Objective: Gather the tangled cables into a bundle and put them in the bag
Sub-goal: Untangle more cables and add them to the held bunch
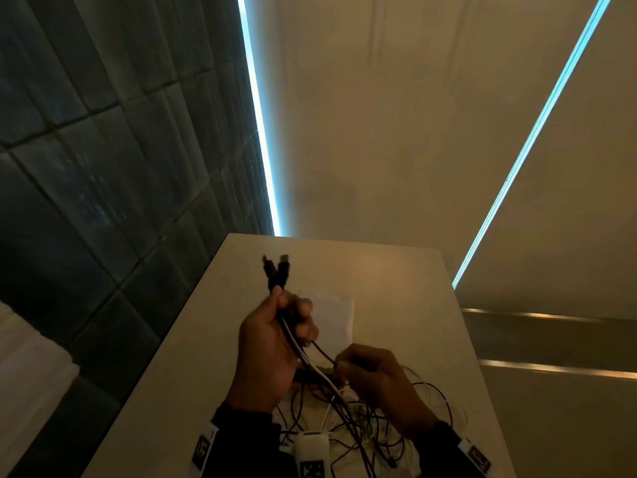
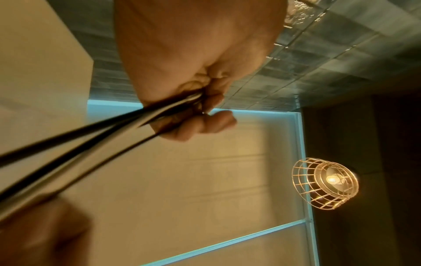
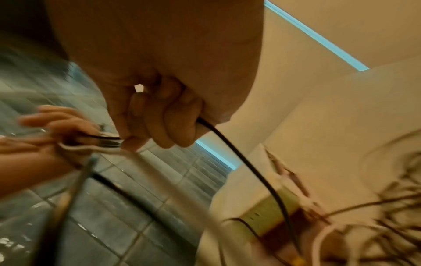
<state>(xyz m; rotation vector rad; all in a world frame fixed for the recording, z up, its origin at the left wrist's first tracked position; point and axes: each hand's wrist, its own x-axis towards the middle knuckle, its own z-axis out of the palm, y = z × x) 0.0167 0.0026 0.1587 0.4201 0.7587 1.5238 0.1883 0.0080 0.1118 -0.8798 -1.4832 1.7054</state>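
- We hold a few cables (image 1: 293, 343) tight in our left hand (image 1: 272, 346), fingers curled round them. Two black plug ends (image 1: 275, 270) stick up out of the top of that fist.
- Our right hand (image 1: 375, 377) sits just beside the left one, a bit lower and closer to us. Its fingers are curled round a thin black cable (image 3: 239, 162).
- The held cables run long-ways from the left fist down toward us, into the messy pile (image 1: 358, 432) on the tabletop (image 1: 396, 277). The pile lies under both wrists, nearest the right hand, so we think that hand should scoop up the next loops.
- A white flat thing (image 1: 336, 315) lies on the tabletop behind the hands. It may be the bag, but we cannot tell.
- Only the head view shows the plugs and the whole pile. The left wrist view shows the tight grip up close and a wire cage lamp (image 2: 325, 183). The right wrist view shows the black cable leaving that fist.
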